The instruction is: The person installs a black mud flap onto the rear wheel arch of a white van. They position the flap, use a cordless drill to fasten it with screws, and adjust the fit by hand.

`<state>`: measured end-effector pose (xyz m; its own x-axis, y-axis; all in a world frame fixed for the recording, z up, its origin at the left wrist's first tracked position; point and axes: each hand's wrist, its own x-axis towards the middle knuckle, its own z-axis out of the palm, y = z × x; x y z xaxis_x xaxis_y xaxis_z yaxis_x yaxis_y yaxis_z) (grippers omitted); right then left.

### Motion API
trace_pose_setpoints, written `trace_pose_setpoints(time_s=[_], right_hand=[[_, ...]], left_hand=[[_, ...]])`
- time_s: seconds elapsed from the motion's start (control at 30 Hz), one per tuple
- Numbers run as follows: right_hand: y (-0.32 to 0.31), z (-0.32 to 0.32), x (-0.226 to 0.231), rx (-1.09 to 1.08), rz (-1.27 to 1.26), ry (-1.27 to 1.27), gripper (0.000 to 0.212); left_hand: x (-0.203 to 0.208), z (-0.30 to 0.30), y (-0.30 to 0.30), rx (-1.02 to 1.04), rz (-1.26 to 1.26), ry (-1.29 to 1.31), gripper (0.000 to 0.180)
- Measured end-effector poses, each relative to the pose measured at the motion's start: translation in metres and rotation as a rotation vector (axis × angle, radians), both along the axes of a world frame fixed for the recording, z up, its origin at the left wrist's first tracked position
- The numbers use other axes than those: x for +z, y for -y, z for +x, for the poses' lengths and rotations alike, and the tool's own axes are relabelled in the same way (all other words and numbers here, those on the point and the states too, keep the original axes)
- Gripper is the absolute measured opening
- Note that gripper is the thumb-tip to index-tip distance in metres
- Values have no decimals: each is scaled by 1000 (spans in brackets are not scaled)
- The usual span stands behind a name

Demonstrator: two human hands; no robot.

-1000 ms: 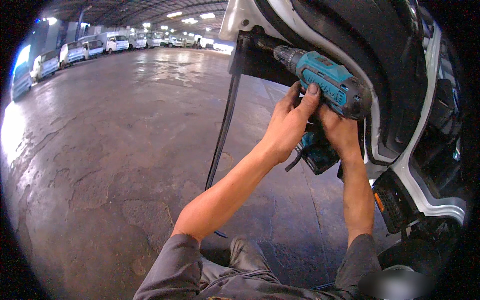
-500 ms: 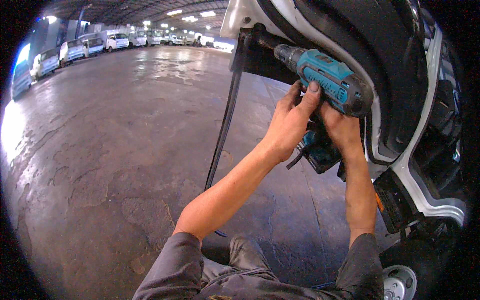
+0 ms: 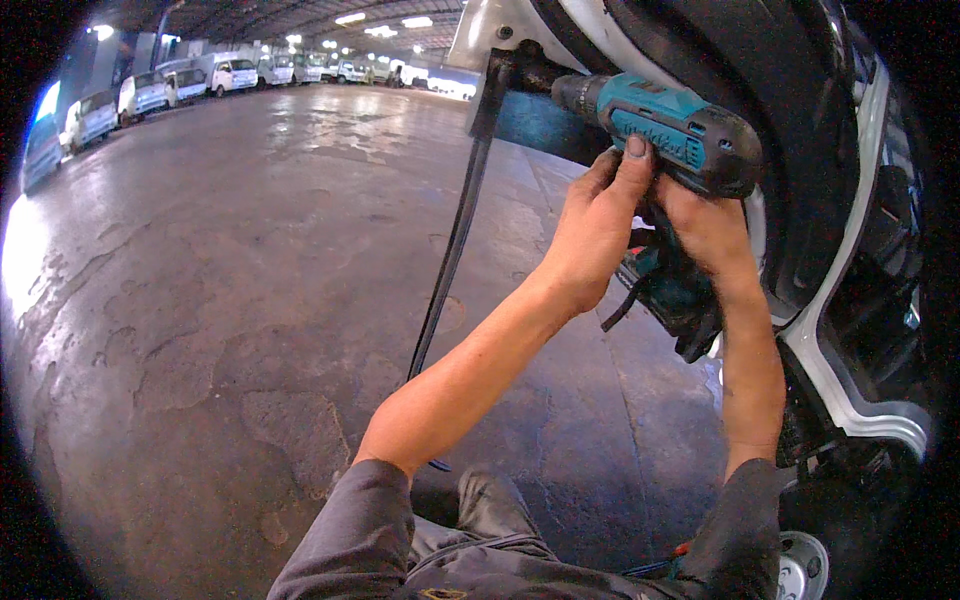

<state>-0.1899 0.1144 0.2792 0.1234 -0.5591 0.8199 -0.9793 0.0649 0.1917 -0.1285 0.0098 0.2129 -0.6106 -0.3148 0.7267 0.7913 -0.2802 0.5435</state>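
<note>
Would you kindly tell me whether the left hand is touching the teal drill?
Touching. The head view shows the left hand with its thumb laid against the side of the teal drill.

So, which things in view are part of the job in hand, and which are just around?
In use:
Teal-and-black cordless drill, held by left hand and right hand
White vehicle panel near the drill's front end, probably

Just around:
Parked white trucks
Ceiling lights
Silver wheel, lower right

Unclear: hanging black strip
</note>
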Motion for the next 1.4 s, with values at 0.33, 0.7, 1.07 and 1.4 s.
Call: trace_pose_setpoints(time_s=[0.33, 0.7, 1.07, 1.4], right_hand=[[-11, 11, 32, -76, 98, 315, 26], [-6, 5, 12, 143, 67, 331, 24], [-79, 10, -18, -304, 6, -99, 34], [-206, -21, -292, -226, 15, 1389, 38]], left_hand=[[20, 0, -8, -92, 22, -17, 52], [7, 4, -8, -6, 27, 25, 52], [-28, 25, -6, 223, -257, 6, 54], [-33, 31, 59, 1405, -711, -59, 32]])
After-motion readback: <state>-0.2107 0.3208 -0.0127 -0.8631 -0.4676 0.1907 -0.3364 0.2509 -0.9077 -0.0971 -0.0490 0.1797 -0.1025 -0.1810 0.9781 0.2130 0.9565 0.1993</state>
